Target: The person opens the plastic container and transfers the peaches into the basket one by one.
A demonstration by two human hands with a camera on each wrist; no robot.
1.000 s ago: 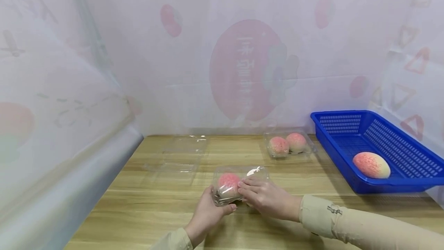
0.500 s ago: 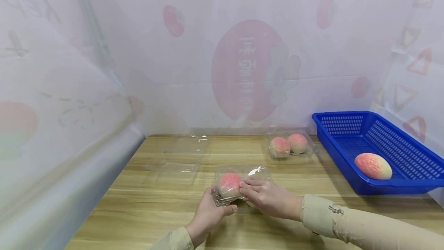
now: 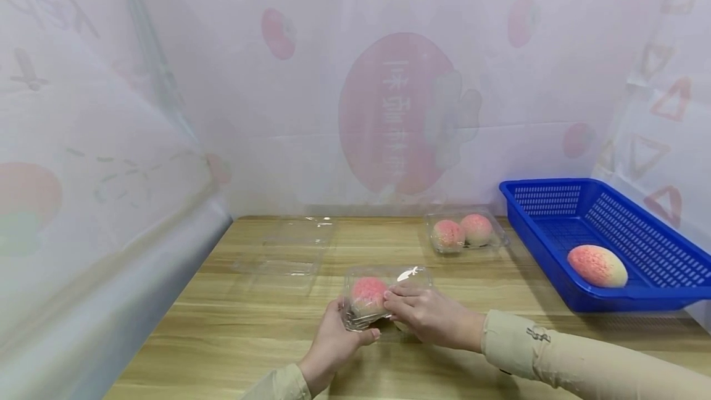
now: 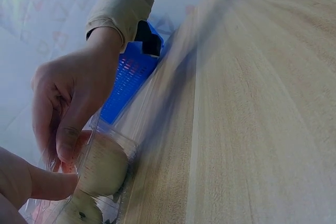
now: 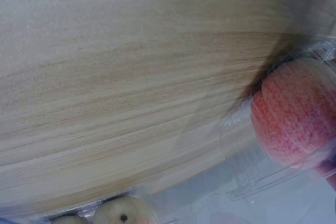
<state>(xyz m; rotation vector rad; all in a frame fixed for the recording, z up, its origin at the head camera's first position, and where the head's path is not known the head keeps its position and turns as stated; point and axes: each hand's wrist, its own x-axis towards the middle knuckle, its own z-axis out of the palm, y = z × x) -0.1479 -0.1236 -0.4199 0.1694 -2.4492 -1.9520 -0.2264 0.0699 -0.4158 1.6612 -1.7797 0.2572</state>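
Near the middle of the wood-grain table (image 3: 233, 332), a clear plastic clamshell box (image 3: 386, 275) lies between the hands, holding two peaches (image 4: 107, 166); the right one is mostly hidden in the head view. Left hand (image 3: 336, 335): grips the left front corner, thumb along the near side. Right hand (image 3: 424, 316): thumb and bent fingers pinch the near edge towards the right end. Latch state: cannot tell.

Handling estimate: light overall, most of the weight from the fruit. Walls look thin and springy — likely to bow or crease under a hard squeeze, and slick to the skin. Peaches probably bruise if the lid is forced onto them. Best hold: low at the corners, where the plastic should be stiffest — pressure on the rim, not the lid's centre.
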